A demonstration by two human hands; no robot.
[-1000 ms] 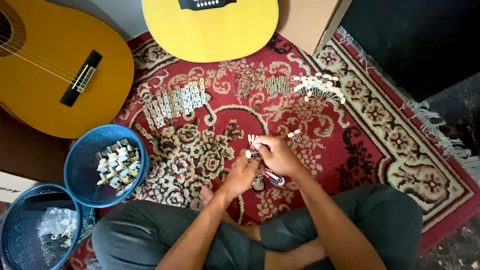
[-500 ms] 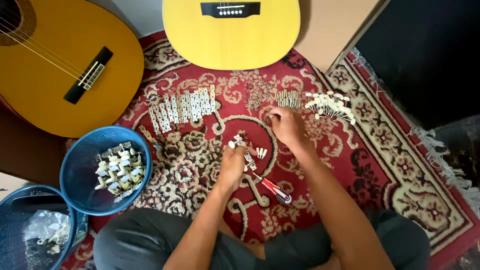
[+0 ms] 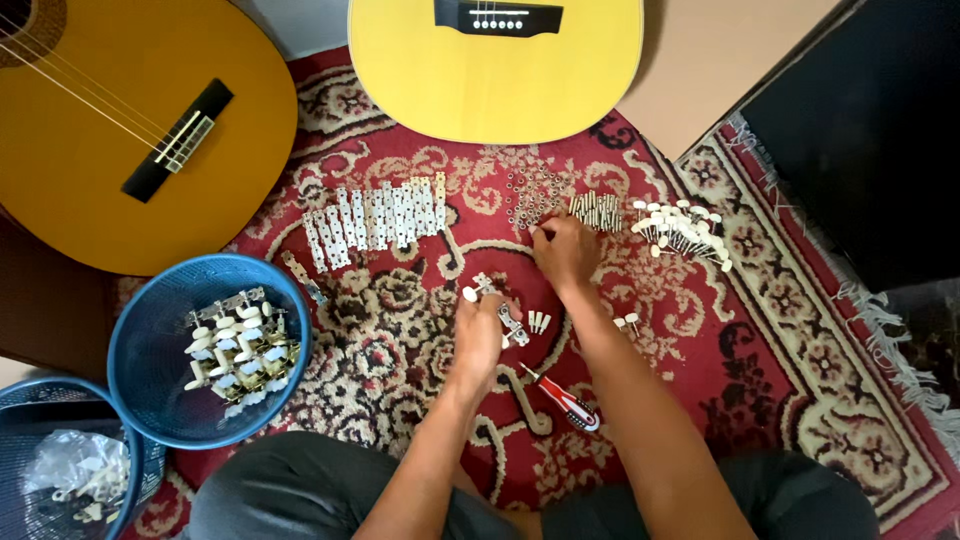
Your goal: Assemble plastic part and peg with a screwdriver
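My left hand (image 3: 482,330) holds a metal tuning-machine strip with white knobs (image 3: 497,303) just above the red patterned rug (image 3: 780,330). My right hand (image 3: 563,250) reaches forward, its fingertips pinching at a scatter of small round metal parts (image 3: 532,192). A row of small metal posts (image 3: 597,210) lies just right of that hand. Loose white knobs (image 3: 538,321) lie between my two hands. A red-handled screwdriver (image 3: 562,397) rests on the rug beside my right forearm.
Flat metal plates (image 3: 375,218) lie in a row, white-knobbed pegs (image 3: 683,230) at the right. A blue basket (image 3: 160,400) holds finished tuners; another blue basket (image 3: 40,490) has plastic bags. Two guitars, orange (image 3: 110,130) and yellow (image 3: 500,70), lie beyond. A black case (image 3: 860,120) at right.
My right hand let go of the tuner strip and moved forward to the small round parts. The left hand kept the strip. The screwdriver now lies free on the rug.
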